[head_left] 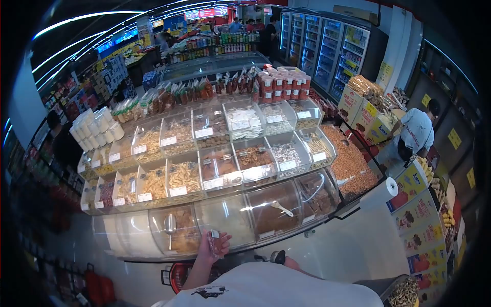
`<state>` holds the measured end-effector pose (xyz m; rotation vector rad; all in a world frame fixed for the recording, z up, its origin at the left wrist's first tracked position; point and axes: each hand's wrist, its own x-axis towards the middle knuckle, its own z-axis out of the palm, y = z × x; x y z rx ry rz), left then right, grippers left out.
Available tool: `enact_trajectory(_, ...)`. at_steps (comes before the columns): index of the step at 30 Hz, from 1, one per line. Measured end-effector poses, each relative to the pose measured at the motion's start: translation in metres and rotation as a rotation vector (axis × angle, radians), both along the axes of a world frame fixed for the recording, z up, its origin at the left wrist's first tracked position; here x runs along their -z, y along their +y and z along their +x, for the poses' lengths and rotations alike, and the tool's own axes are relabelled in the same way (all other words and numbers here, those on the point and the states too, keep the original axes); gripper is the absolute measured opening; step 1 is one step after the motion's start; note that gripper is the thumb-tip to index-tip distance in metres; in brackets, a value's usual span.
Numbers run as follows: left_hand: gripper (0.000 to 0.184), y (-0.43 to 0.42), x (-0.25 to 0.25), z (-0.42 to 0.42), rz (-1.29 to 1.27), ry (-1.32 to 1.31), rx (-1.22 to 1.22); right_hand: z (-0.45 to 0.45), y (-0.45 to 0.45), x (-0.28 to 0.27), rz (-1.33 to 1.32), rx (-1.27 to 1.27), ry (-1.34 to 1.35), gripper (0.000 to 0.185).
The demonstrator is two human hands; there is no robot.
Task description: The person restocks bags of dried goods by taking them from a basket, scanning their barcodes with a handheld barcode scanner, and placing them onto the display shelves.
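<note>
My left hand [205, 253] holds a small clear packet [215, 243] with reddish-brown contents and a white label. It is in front of the lowest row of clear-lidded bins [222, 217]. My right hand [291, 263] is lower right of it, mostly hidden by my white shirt [276, 286]. Beside that hand is a dark, rounded object [277, 257] I cannot make out; whether the hand grips it does not show. A metal scoop [170, 225] and a white scoop [282, 208] lie at the lower bins.
Stepped bins of dried goods [184, 176] fill the middle. Below my left forearm is a red basket [179, 275]. To the right are a heap of orange-brown goods [347, 159], a bag roll [392, 187] and a person in a white shirt [417, 130]. Glass-door fridges [327, 53] line the back.
</note>
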<state>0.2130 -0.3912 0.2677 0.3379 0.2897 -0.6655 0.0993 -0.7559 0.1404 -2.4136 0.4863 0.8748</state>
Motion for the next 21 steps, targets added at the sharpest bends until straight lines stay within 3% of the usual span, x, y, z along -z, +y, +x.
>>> enact_trajectory(2,0.078,-0.046,-0.004,0.021,-0.124,0.054,0.031,0.01,-0.034,-0.019,0.011,0.064,-0.018,0.053)
enact_trajectory(4,0.075,-0.092,0.011,0.045,-0.064,0.082,0.052,0.014,-0.074,-0.016,0.024,0.124,-0.026,0.05)
enact_trajectory(5,0.072,-0.115,0.005,0.052,0.0,0.109,0.061,0.017,-0.096,-0.007,0.029,0.16,-0.09,0.047)
enact_trajectory(7,0.067,-0.152,-0.012,0.059,-0.126,0.036,0.116,0.018,-0.125,-0.002,0.037,0.192,-0.144,0.045)
enact_trajectory(10,0.072,-0.189,-0.05,0.066,0.014,0.058,0.144,0.047,-0.148,-0.036,0.036,0.241,-0.185,0.043)
enact_trajectory(12,0.07,-0.202,-0.083,0.064,0.017,-0.013,0.119,0.073,-0.146,-0.076,0.073,0.207,-0.189,0.044)
enact_trajectory(16,0.061,-0.195,-0.081,0.072,0.139,-0.201,0.065,0.109,-0.13,-0.108,0.243,0.087,-0.362,0.047)
enact_trajectory(18,0.058,-0.185,-0.087,0.079,0.356,-0.488,0.022,0.13,-0.107,-0.142,0.332,0.057,-0.456,0.046)
enact_trajectory(21,0.056,-0.171,-0.124,0.091,0.418,-0.518,-0.091,0.153,-0.069,-0.182,0.446,0.045,-0.635,0.044)
